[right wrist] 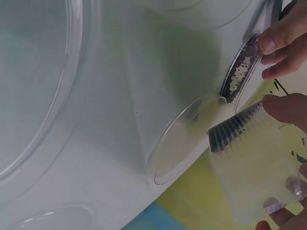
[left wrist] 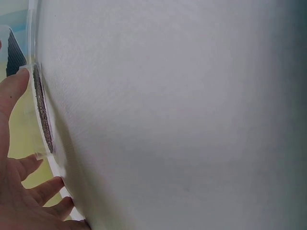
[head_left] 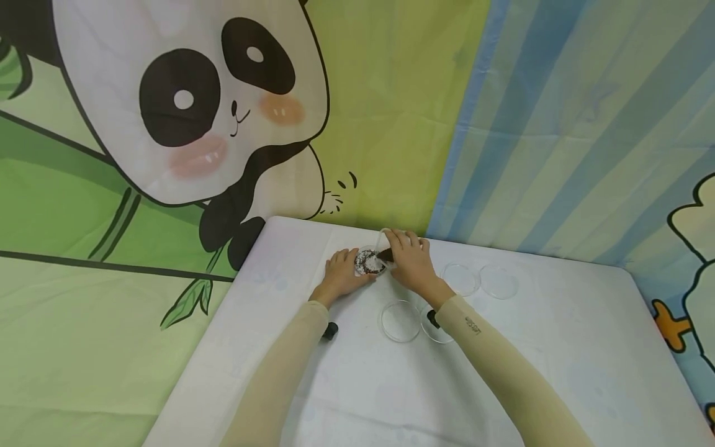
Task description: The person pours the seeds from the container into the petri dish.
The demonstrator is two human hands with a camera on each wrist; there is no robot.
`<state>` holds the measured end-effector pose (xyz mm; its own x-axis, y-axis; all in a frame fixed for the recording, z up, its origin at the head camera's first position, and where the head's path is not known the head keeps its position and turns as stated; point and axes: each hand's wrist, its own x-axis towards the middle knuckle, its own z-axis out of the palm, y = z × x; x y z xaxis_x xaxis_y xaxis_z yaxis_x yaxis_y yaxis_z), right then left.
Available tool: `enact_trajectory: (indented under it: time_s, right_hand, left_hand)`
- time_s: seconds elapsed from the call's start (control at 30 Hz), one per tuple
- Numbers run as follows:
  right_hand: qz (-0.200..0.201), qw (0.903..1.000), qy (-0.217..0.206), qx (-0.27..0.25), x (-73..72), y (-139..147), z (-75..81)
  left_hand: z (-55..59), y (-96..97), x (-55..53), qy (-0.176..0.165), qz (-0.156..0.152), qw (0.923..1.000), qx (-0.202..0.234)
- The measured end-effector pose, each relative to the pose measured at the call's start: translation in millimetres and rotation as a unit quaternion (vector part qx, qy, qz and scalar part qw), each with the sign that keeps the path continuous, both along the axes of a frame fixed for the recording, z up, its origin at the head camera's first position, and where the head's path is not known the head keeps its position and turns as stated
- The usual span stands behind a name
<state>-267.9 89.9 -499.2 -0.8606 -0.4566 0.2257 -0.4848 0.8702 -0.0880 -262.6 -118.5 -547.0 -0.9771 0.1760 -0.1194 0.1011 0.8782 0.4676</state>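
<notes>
My left hand [head_left: 339,271] grips a round clear petri dish [left wrist: 34,129] at its rim, thumb on one side and a finger on the other. Inside the dish lie dark granules [right wrist: 248,52] with white bits [right wrist: 240,74] scattered over the middle. Beside it, my right hand [head_left: 413,261] holds a clear ridged plastic cup [right wrist: 254,165], tilted towards the dish. Dark granules [right wrist: 233,129] are gathered along the cup's lower side near its mouth. Another clear dish [right wrist: 175,143] lies near the cup in the right wrist view.
Several clear round dishes or lids rest on the white table [head_left: 346,385]: one dish [head_left: 400,340] in front of the hands, one under the right forearm, and a pair [head_left: 499,298] to the right. A panda-printed backdrop [head_left: 385,155] rises behind the table's far edge.
</notes>
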Motion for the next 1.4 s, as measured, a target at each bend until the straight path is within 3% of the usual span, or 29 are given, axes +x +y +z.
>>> enact_trajectory:
  time_s: [0.17,0.33,0.53,0.73,0.97,1.07,1.27,1.4]
  right_hand:
    - [-0.035,0.9942,-0.044,-0.092,-1.6,5,0.5]
    - [-0.06,0.976,-0.081,-0.193,-0.6,12,3.8]
    - [-0.074,0.9531,-0.119,-0.268,1.5,22,4.9]
    - [-0.066,0.9173,-0.161,-0.358,7.8,31,10.7]
    - [-0.066,0.8574,-0.229,-0.456,17.1,47,18.7]
    - [-0.066,0.8402,-0.244,-0.48,22.5,54,21.1]
    - [-0.058,0.8398,-0.235,-0.486,34.2,68,25.8]
    - [-0.051,0.8468,-0.215,-0.484,44.2,79,29.6]
  left_hand:
    - [-0.3,0.4,-0.1,0.001,-0.002,1.0,0.002]
    - [0.7,0.9,0.3,0.007,-0.001,1.0,0.005]
    - [0.7,1.9,0.8,0.01,-0.002,0.9999,0.006]
    - [-0.4,1.7,1.7,0.017,-0.003,0.9998,0.007]
    - [-2.8,-0.8,0.2,0.01,-0.002,0.9999,-0.003]
    - [-3.9,-0.8,-1.0,0.006,-0.001,1.0,-0.001]
    - [-5.4,0.0,-1.7,0.003,0.001,1.0,-0.002]
    - [-3.9,0.6,-0.7,0.003,0.003,1.0,-0.001]
